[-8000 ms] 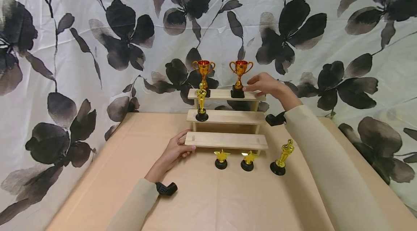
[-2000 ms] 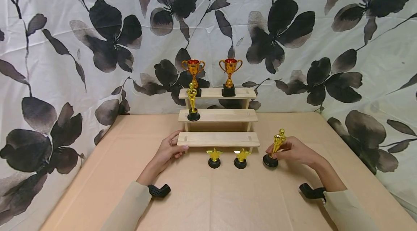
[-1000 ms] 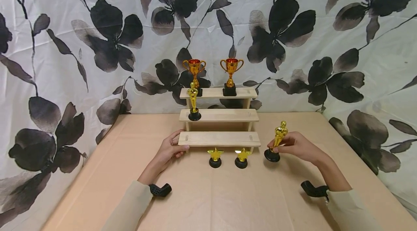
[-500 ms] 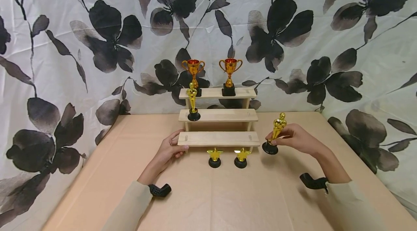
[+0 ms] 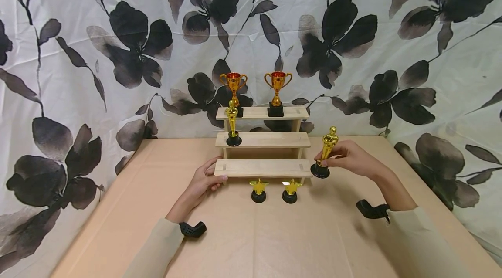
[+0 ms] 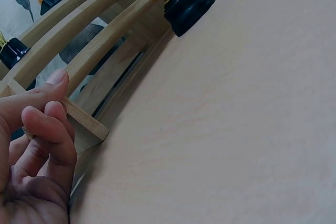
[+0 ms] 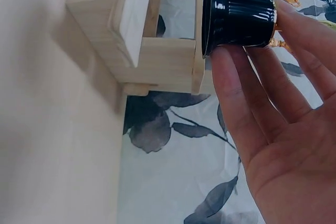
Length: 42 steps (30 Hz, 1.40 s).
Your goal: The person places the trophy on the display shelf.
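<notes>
- While lifted beside right end of stand (image 5: 262,167), figurine (image 5: 325,151) pinched in right hand (image 5: 351,158) fingers.
- Left hand (image 5: 205,181) fingers curled, pinching near-left shelf corner.
- Next, probably: set upright on middle shelf, right of other figurine (image 5: 232,125).

No readable text, labels, brands or nos. anywhere: trophies, wooden shelf, bench & curtain all unmarked

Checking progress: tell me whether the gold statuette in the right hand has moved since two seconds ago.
Yes. The statuette has risen off the table and shifted left, toward the wooden stand's right end.
</notes>
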### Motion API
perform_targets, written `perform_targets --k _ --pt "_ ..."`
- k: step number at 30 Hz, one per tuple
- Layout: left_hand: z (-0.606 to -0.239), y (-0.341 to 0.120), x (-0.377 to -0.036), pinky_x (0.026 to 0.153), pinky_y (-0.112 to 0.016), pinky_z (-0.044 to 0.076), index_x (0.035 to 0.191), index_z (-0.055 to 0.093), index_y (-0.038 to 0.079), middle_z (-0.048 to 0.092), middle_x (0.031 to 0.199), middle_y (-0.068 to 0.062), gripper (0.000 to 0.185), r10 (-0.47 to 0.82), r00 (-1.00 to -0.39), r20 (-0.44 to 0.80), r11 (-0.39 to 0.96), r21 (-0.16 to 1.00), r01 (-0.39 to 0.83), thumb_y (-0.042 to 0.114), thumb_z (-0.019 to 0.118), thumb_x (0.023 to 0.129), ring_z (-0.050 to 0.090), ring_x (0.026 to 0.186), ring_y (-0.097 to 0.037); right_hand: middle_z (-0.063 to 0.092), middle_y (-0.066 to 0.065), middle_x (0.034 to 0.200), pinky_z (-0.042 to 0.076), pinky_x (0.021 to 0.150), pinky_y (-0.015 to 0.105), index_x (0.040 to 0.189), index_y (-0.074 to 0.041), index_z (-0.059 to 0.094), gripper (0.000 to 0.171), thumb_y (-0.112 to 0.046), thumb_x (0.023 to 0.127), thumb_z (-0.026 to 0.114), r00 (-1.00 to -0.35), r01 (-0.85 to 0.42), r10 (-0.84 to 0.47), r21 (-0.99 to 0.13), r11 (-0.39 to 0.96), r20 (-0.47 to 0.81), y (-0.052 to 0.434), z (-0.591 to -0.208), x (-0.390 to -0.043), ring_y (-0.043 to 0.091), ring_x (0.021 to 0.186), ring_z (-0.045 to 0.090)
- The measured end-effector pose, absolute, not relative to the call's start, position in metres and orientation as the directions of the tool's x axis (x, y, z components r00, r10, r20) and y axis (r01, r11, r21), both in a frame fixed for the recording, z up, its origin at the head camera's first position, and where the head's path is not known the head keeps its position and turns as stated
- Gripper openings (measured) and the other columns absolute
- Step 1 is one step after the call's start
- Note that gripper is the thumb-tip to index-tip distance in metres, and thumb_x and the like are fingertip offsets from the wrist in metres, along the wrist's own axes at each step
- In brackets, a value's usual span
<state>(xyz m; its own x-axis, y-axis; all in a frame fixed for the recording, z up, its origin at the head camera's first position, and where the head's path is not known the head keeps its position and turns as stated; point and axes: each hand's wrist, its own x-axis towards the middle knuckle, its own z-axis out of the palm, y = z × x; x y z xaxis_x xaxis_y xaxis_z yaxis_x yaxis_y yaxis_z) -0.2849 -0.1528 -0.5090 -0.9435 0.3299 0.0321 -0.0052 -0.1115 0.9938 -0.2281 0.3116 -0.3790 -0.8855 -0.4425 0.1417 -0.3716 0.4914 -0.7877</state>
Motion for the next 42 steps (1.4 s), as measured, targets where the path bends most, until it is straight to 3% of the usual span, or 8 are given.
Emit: perform_targets --k 11,25,34,42 --pt "-0.509 -0.154 -0.285 0.053 -0.016 0.045 0.162 0.029 0.009 0.071 0.115 -0.003 0.088 0.329 -0.944 0.036 -0.098 0.995 0.004 0.000 0.078 0.089 0.055 0.065 -0.008 0.077 0.015 0.111 0.057 0.085 0.025 0.114 -0.001 0.075 0.021 -0.013 0.096 0.073 -0.895 -0.365 -0.428 -0.759 0.539 0.126 0.298 -0.365 -0.242 0.015 0.098 0.070" --pt "-0.510 -0.151 -0.287 0.052 -0.016 0.043 0.162 0.028 0.006 0.075 0.096 0.001 0.088 0.349 -0.936 0.054 -0.140 0.990 0.005 -0.005 0.076 0.089 0.055 0.062 -0.007 0.077 0.016 0.112 0.057 0.085 0.023 0.114 -0.001 0.076 0.020 -0.011 0.097 0.072 -0.884 -0.412 -0.433 -0.730 0.545 0.176 0.272 -0.344 -0.266 0.015 0.098 0.070" --pt "-0.511 -0.151 -0.287 0.051 -0.016 0.043 0.162 0.028 0.006 0.074 0.095 0.000 0.088 0.350 -0.935 0.057 -0.145 0.989 0.007 -0.005 0.075 0.089 0.055 0.062 -0.007 0.077 0.015 0.114 0.057 0.084 0.025 0.112 -0.003 0.076 0.018 -0.011 0.097 0.071 -0.886 -0.418 -0.424 -0.718 0.557 0.187 0.256 -0.336 -0.277 0.024 0.100 0.070" --pt "-0.510 -0.151 -0.286 0.051 -0.016 0.043 0.162 0.028 0.006 0.075 0.095 0.000 0.088 0.342 -0.938 0.055 -0.142 0.990 0.006 -0.005 0.076 0.089 0.055 0.062 -0.007 0.077 0.016 0.111 0.058 0.083 0.024 0.112 -0.002 0.076 0.017 -0.008 0.097 0.070 -0.866 -0.459 -0.451 -0.703 0.543 0.216 0.247 -0.333 -0.288 0.021 0.098 0.071"
